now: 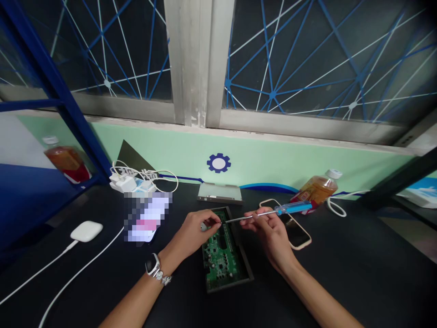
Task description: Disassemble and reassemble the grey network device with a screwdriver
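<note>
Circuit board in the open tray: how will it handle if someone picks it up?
The green circuit board looks flat, so probably stiff rather than floppy. Small raised components dot its face, so pressing there could damage them; edges seem safer. It sits inside the tray's raised rim, so pushing it sideways would likely move both.

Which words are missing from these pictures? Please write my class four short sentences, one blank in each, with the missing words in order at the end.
1. The right hand holds a metal-shafted screwdriver whose translucent handle is ____.
2. A silver-coloured watch is worn on the ____ wrist.
3. The circuit board inside the dark rectangular frame is ____.
4. At the right, the plastic bottle of amber drink has a ____ cap.

Missing words: blue; left; green; white.
</note>
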Demonstrator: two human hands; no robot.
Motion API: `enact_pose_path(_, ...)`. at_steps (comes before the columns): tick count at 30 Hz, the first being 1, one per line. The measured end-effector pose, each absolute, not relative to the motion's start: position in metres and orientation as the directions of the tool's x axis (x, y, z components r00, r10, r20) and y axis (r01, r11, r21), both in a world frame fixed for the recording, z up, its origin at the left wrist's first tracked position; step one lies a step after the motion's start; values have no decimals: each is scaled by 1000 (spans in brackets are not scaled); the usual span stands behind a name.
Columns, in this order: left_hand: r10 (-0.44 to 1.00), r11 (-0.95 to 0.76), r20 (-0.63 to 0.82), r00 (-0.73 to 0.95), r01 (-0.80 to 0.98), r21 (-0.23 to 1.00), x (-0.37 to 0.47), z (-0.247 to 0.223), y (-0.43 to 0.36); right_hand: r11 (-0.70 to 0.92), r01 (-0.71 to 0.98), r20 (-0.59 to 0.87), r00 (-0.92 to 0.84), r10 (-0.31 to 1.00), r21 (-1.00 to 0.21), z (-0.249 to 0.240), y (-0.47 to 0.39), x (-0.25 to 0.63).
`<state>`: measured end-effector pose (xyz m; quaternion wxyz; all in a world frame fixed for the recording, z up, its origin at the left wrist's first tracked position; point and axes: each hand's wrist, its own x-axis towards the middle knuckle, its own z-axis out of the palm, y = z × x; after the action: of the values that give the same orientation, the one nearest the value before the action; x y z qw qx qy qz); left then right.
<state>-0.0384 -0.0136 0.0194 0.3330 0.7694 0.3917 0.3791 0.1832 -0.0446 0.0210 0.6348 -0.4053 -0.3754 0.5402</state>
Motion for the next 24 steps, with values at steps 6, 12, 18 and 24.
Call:
enact_pose_path(6,842,-484,319,436,345,804,-42,18,-12,82,-392,33,130,991,-916,18,-44,185)
enact_pose_path(12,821,-511,314,477,368,777,-45,16,-10,106,-356,73,105,992,-928,15,-45,185)
enact_pose_path(18,832,-485,298,469,352,800,-48,15,-8,93,-369,52,119,992,-925,16,-44,185)
enact_pose_path(24,820,-505,329,469,321,801,-47,18,-8,91,-369,57,102,993,-925,15,-45,185)
